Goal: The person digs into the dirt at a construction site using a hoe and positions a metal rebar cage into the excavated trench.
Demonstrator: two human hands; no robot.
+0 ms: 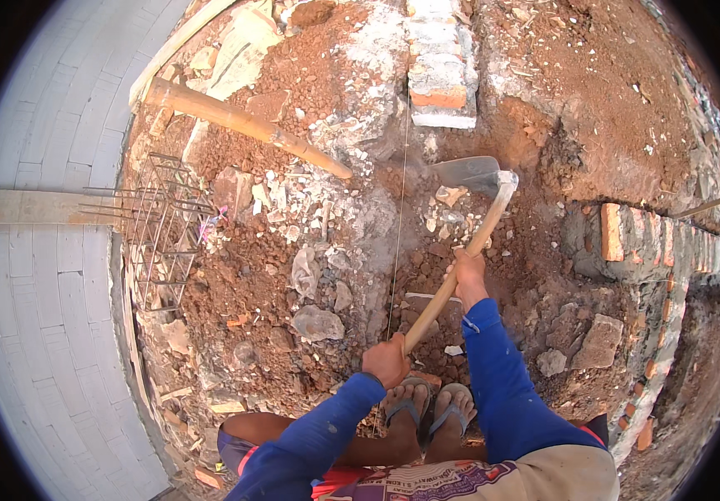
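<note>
Both of my hands grip the wooden handle of a hoe (446,292), which slants up and to the right in front of me. Near the handle's lower end, my left hand (386,361) is closed round the wood. Higher up, my right hand (469,274) wraps it about midway. The hoe's wide metal blade (470,172) points left and meets the loose brown soil, just below the end of a brick row (442,83). A taut string (399,225) runs lengthwise over the ground, left of the blade.
A bamboo pole (247,125) lies slanted at the upper left, above a rebar cage (159,225). Rocks (318,323) and rubble are strewn over the soil. A low brick wall (652,238) stands at right, and a grey block wall (42,317) at left. My sandalled feet (426,409) are close below the handle.
</note>
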